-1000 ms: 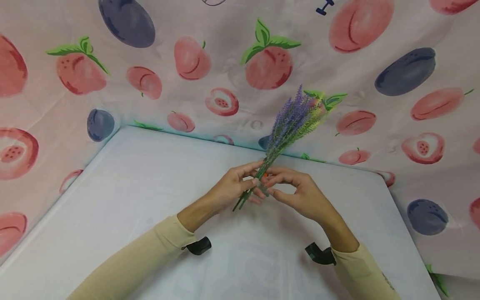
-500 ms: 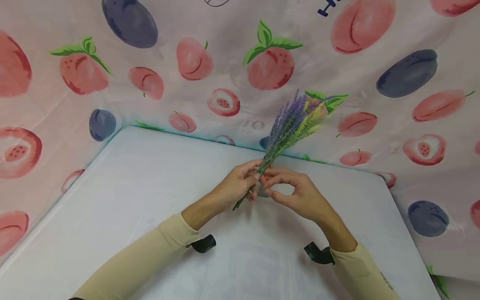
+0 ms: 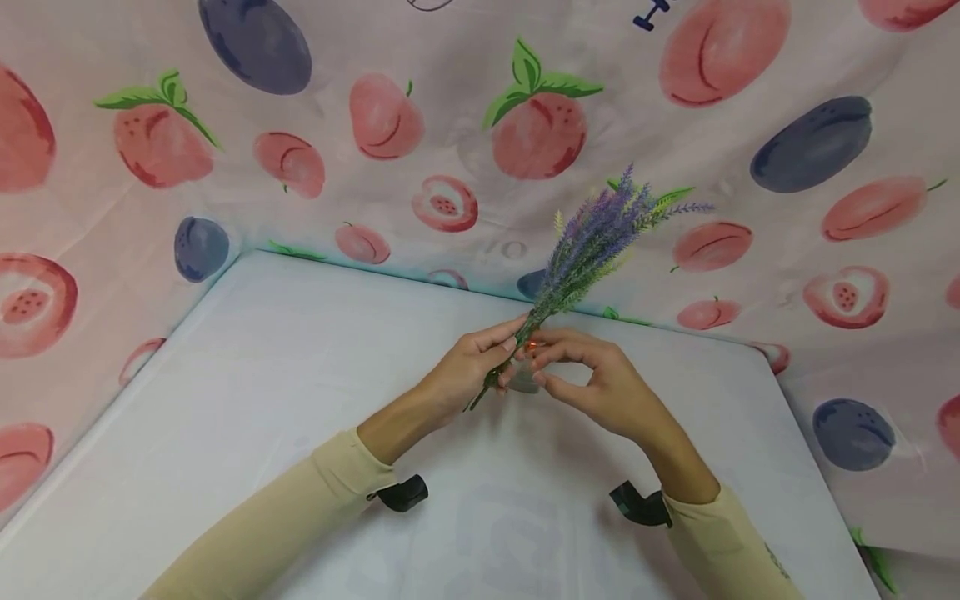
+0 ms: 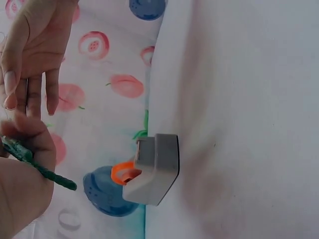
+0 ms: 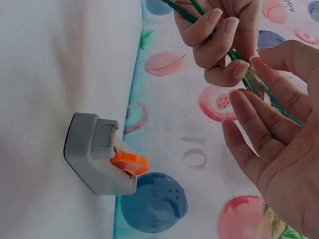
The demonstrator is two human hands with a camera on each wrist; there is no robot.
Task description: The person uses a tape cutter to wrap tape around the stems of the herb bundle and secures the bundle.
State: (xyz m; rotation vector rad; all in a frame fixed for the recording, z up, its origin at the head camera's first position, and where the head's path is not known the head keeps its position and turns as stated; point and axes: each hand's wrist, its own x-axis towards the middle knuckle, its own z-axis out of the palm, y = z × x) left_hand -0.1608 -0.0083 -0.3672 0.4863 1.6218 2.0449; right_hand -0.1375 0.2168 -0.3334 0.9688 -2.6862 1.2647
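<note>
A bunch of artificial lavender, purple and yellow-green, slants up to the right in the head view. My left hand grips its gathered green stems, whose cut ends stick out below the fingers. My right hand is close on the right, fingers extended, thumb and index tips almost together beside the stems in the right wrist view. Whether they pinch something thin and clear I cannot tell. A grey tape dispenser with an orange core stands behind the hands, partly hidden by them in the head view.
A white table lies under both hands. Fruit-printed fabric rises at its back edge and along the sides. Black wrist cameras hang beneath the forearms, just above the tabletop.
The lavender has turned within my left hand: purple sprigs now lie over the yellow-green ones, and one purple sprig sticks out right. My right hand stays almost in place.
</note>
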